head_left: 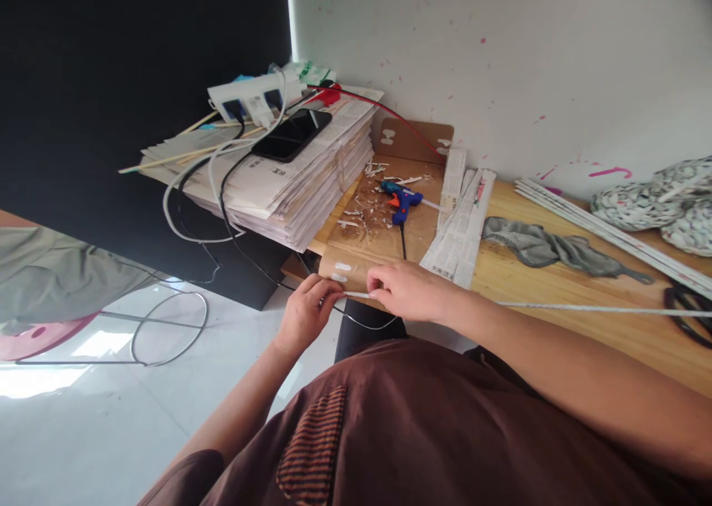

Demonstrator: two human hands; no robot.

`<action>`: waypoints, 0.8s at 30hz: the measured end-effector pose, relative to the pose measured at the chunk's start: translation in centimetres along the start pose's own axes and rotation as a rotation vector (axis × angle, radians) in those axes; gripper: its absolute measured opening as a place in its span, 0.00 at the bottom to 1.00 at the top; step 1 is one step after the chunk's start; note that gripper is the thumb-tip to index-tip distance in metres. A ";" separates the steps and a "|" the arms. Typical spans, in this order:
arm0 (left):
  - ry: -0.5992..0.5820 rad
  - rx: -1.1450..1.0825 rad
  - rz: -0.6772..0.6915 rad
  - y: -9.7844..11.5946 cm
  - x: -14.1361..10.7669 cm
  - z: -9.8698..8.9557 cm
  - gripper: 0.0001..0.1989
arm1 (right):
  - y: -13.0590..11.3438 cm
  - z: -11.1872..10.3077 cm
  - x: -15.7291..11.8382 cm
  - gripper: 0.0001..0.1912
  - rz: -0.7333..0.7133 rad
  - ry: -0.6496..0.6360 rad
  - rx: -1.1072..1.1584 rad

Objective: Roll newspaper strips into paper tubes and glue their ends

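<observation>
A person's bare left hand (pixel 305 311) and bare right hand (pixel 405 287) pinch a thin white stick (pixel 357 294), which spans the gap between them by the near edge of brown, flat cardboard (pixel 364 251); farther back on it lies a blue plastic glue gun (pixel 405 203) with an orange trigger (pixel 393 201), beside stacked newspapers (pixel 334 173)

A single camera worn on the head looks forward and down over the wearer's brown garment (pixel 411 417), which fills the bottom edge. The left hand (pixel 305 309) and right hand (pixel 409 288) appear at close range just below mid-frame. The bench (pixel 523 287) stretches off to the right, a pale wall (pixel 500 83) rises behind it, and the floor (pixel 111 432) shows at lower left.
</observation>
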State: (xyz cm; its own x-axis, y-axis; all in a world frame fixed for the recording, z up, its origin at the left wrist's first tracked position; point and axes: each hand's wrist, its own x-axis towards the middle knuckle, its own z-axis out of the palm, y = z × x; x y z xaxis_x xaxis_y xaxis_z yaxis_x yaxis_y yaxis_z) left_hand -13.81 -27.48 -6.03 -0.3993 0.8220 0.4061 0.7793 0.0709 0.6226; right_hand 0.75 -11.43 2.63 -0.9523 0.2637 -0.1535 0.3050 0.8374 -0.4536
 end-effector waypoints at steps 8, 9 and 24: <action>-0.017 -0.724 -0.426 2.5 1.8 -1.7 0.11 | 0.3 -1.5 -4.5 0.11 0.148 -0.064 0.439; 0.020 -0.852 -0.477 3.1 2.3 -1.7 0.13 | 0.5 -1.5 -5.0 0.12 0.174 -0.051 0.526; -0.161 -1.458 -0.610 11.7 7.0 4.5 0.13 | 1.3 -1.4 -10.0 0.08 0.160 0.446 0.058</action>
State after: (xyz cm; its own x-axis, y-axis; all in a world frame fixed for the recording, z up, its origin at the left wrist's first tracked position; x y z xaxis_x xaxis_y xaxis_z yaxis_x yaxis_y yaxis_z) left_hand -5.35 -18.35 1.08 -0.3383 0.9296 -0.1466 -0.6205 -0.1033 0.7774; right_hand 10.67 -12.27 4.81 -0.8003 0.5775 0.1612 0.4358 0.7449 -0.5052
